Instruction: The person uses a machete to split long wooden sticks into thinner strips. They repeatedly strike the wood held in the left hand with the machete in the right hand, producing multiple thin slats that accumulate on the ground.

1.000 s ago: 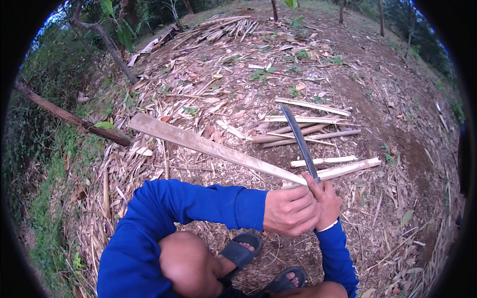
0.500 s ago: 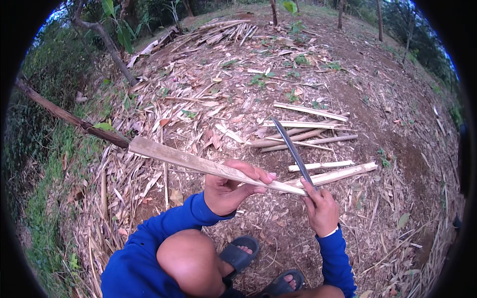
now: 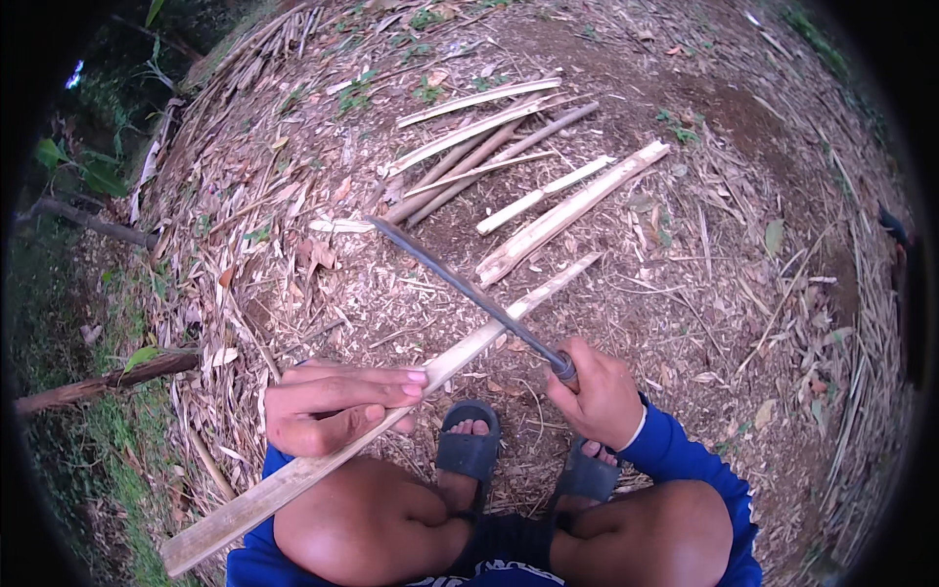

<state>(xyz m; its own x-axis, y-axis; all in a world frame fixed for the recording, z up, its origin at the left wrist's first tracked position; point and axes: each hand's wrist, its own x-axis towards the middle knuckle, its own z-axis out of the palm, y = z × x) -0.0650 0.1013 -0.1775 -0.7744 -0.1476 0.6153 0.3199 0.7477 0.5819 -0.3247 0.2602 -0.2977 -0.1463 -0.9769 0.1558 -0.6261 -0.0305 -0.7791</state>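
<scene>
While crisp, papery leaf litter (image 3: 704, 382) carpets the ground (image 3: 724, 108), a long, flat slat (image 3: 469, 350) of pale wood slants past the left knee (image 3: 342, 514), tapering toward its far tip. Beyond it lie roughly split, pale lengths (image 3: 572, 213) and rounder brown sticks (image 3: 548, 135). Over the slat crosses a slim, dark metal blade (image 3: 450, 278); whether they touch, I can't tell. The right hand (image 3: 602, 396) curls round the blade's handle (image 3: 564, 367); the left hand (image 3: 333, 403) pinches the slat between thumb and fingers
</scene>
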